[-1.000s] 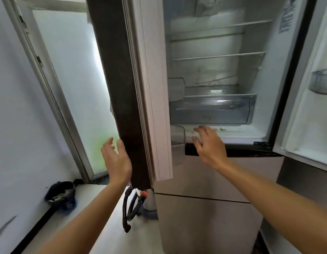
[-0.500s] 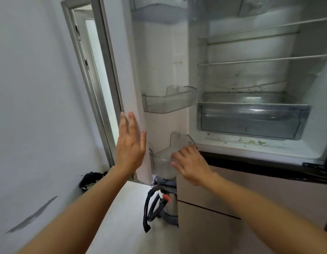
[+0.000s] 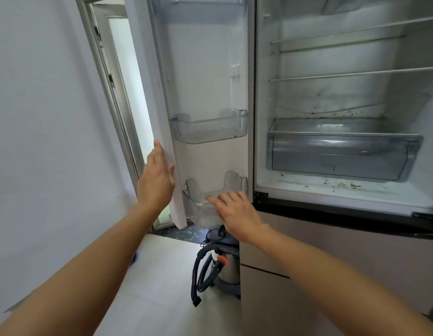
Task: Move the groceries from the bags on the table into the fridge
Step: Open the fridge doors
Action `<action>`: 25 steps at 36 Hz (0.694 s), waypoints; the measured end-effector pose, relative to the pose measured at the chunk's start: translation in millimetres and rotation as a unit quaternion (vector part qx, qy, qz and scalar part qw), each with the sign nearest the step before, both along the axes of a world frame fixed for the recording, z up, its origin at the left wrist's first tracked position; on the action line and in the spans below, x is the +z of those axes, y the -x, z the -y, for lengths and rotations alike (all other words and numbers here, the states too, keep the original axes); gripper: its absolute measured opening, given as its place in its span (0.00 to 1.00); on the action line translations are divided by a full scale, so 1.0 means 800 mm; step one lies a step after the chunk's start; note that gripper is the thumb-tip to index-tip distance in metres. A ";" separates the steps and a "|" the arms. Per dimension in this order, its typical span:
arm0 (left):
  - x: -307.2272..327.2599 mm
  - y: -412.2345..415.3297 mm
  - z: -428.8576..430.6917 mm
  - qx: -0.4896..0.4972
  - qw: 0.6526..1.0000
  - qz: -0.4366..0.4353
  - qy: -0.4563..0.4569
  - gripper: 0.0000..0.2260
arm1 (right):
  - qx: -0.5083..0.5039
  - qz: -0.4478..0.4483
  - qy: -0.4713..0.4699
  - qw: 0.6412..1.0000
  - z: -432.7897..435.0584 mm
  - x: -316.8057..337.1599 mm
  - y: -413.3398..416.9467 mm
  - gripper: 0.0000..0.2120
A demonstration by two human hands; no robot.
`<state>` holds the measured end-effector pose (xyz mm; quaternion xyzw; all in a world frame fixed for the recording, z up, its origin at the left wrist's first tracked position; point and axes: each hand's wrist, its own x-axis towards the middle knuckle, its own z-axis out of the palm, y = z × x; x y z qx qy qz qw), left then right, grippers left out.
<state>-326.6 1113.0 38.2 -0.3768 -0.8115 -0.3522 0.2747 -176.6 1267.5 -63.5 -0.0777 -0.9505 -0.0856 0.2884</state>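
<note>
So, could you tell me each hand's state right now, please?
Left hand: open, flat against the edge of the fridge door.
Right hand: open, fingers at the lowest door bin, holding nothing.

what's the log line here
fridge door: open | left hand: flat on its edge | right hand: open, at lower door bin

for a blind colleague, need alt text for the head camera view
A person's left hand presses flat on the edge of the open fridge door while the right hand reaches to the lowest door bin. The fridge interior holds wire shelves, a crisper drawer and crumbs; a vacuum cleaner stands on the floor.
</note>
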 end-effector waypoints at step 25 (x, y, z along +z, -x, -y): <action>0.001 -0.175 -0.318 -0.222 0.937 -0.240 0.126 0.06 | -0.300 -0.060 0.153 0.940 -0.332 0.063 -0.224 0.18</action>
